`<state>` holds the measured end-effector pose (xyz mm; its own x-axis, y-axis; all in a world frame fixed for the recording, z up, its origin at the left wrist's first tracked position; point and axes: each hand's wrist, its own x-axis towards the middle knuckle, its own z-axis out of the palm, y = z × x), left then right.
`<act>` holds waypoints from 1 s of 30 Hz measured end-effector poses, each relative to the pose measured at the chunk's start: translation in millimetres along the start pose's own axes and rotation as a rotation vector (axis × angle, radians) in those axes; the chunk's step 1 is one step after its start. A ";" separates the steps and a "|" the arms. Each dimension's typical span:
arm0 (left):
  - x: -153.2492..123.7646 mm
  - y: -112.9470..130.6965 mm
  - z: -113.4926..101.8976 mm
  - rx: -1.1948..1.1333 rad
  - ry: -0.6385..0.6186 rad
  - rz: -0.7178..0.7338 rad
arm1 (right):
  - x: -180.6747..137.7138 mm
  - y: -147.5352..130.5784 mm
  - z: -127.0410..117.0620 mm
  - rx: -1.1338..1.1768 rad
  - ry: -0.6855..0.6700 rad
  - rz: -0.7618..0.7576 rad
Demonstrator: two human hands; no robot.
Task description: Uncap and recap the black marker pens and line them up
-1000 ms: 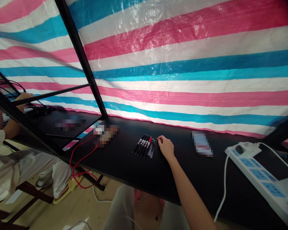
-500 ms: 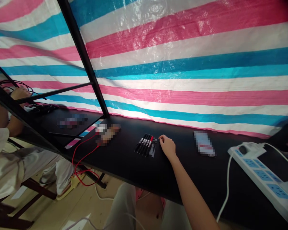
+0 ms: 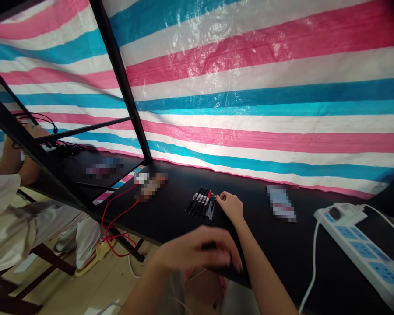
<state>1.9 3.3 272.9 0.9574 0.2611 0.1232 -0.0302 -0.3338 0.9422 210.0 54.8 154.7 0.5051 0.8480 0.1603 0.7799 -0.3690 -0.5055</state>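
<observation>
Several black pens point(image 3: 198, 202) lie side by side on the black desk point(image 3: 170, 218), one showing a red part. Along their right side are thin, clear-and-black pieces like pen refills point(image 3: 211, 206). My right hand point(image 3: 231, 205) rests on the desk just right of this row, its fingers curled together close to the tips of the thin pieces. What its fingertips may hold is hidden. Nearer to me, my left hand point(image 3: 203, 248) hovers over the desk's front edge, somewhat blurred, with thumb and fingers bent and apart, nothing seen between them.
A white power strip point(image 3: 357, 245) with plugs and a white cable stands at the right. Blurred-out items lie behind my right hand and at the left, where a red cable point(image 3: 110, 205) hangs down. Beyond a black metal frame point(image 3: 139, 131), another person's hands point(image 3: 33, 129) handle black cables.
My left hand has come into view from below, over the desk's front edge. My right hand has stayed beside the pens, and the camera view has shifted slightly.
</observation>
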 end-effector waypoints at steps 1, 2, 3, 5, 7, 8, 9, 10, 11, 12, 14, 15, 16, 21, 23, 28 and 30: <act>9.6 -10.5 -7.6 0.032 0.095 -0.010 | -0.7 -0.3 -0.1 -0.001 -0.005 -0.013; 19.8 -24.7 -17.5 0.079 0.228 -0.026 | -1.1 -0.4 -0.3 -0.003 -0.011 -0.024; 30.0 -41.6 -29.7 0.158 0.390 -0.052 | -1.3 -0.5 -0.5 -0.006 -0.019 -0.035; 47.5 -79.2 -58.4 0.332 0.669 -0.128 | -1.0 -0.4 -1.3 -0.010 -0.036 -0.050; 58.4 -113.8 -87.1 0.535 0.787 -0.238 | -0.6 -0.9 -2.0 -0.007 -0.050 -0.051; 61.1 -128.0 -99.3 0.625 0.775 -0.306 | -0.5 -1.5 -2.3 -0.007 -0.054 -0.048; 62.3 -139.9 -109.1 0.701 0.740 -0.364 | -0.7 -2.3 -2.4 -0.010 -0.056 -0.049; 62.2 -149.6 -116.4 0.766 0.694 -0.402 | -0.9 -3.3 -2.3 -0.017 -0.057 -0.052; 61.1 -157.5 -121.2 0.814 0.626 -0.419 | -1.3 -4.4 -2.2 -0.027 -0.057 -0.057; 59.5 -163.9 -124.0 0.840 0.539 -0.428 | -1.6 -5.5 -2.1 -0.037 -0.056 -0.064; 55.6 -173.4 -125.2 0.855 0.432 -0.433 | -1.9 -7.0 -1.9 -0.050 -0.058 -0.068; 53.7 -176.9 -124.5 0.861 0.420 -0.421 | -1.8 -7.4 -2.0 -0.051 -0.064 -0.066; 52.0 -179.6 -123.5 0.865 0.421 -0.407 | -1.6 -7.4 -2.0 -0.051 -0.071 -0.062; 48.1 -183.2 -116.2 0.866 0.522 -0.348 | -1.0 -5.5 -1.7 -0.100 -0.069 -0.041; 47.9 -181.9 -112.3 0.872 0.582 -0.335 | -1.8 -5.5 -1.1 -0.135 -0.056 -0.040; 47.9 -178.2 -102.9 0.941 0.631 -0.319 | -4.5 -7.5 -1.1 -0.183 -0.052 -0.069; 48.1 -177.2 -100.6 0.994 0.639 -0.316 | -4.3 -7.5 -1.5 -0.180 -0.063 -0.079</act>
<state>24.5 166.1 143.2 0.5614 0.7604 0.3265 0.6785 -0.6488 0.3445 202.5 53.4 159.1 0.4202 0.8970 0.1373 0.8723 -0.3576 -0.3333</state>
